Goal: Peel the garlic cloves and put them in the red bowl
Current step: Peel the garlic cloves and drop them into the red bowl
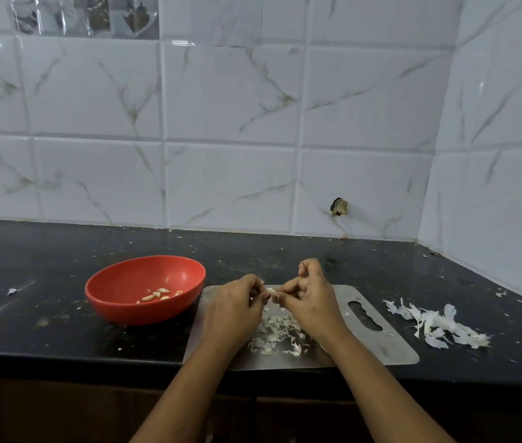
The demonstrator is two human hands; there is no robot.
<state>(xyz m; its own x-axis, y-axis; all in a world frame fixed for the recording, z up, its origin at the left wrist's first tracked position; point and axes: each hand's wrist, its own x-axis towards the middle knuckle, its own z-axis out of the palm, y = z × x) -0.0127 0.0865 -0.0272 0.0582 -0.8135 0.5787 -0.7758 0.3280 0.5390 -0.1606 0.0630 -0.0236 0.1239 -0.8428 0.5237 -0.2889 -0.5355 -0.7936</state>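
A red bowl [119,282] stands on the black counter, left of the steel cutting board [390,343]. Several peeled garlic cloves [157,295] lie in the bowl's bottom. Above the board, my left hand [237,308] and my right hand [310,298] meet fingertip to fingertip. Both pinch one small garlic clove [273,293] between them; most of it is hidden by the fingers. A heap of small skin scraps [278,334] lies on the board under my hands.
A second pile of larger white garlic skins [438,324] lies on the counter right of the board. The black counter [45,330] carries scattered skin flecks. Tiled walls close the back and the right side; the counter's front edge runs just below the board.
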